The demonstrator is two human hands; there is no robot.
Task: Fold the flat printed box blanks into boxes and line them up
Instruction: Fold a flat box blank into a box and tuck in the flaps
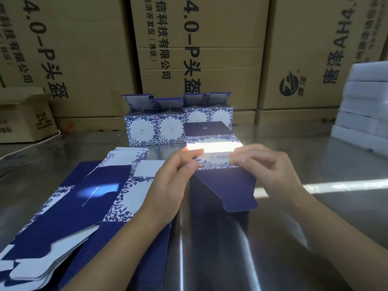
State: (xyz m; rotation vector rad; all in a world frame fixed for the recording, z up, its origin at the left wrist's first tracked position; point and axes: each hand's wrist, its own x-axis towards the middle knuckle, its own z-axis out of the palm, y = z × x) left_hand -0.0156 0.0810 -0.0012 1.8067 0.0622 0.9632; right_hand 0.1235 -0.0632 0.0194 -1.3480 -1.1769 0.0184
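Brown cartons (pixel 199 49) wall off the shiny surface (pixel 315 206). A half-folded box (pixel 228 187) stands upright on it: left hand (pixel 172 179) pinches its top edge, right hand (pixel 268 169) grips the same edge opposite. Flat blanks (pixel 84 196) lie just left; finished boxes (pixel 159 127) line up behind.

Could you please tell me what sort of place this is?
Probably a warehouse or packing room: tall brown corrugated shipping cartons stacked behind a shiny metal worktable, with a stack of flat blue-and-white printed box blanks.

half-folded box (pixel 220 164) centre, upright | flat blanks (pixel 79 198) stacked left | folded boxes (pixel 155 127) rowed behind
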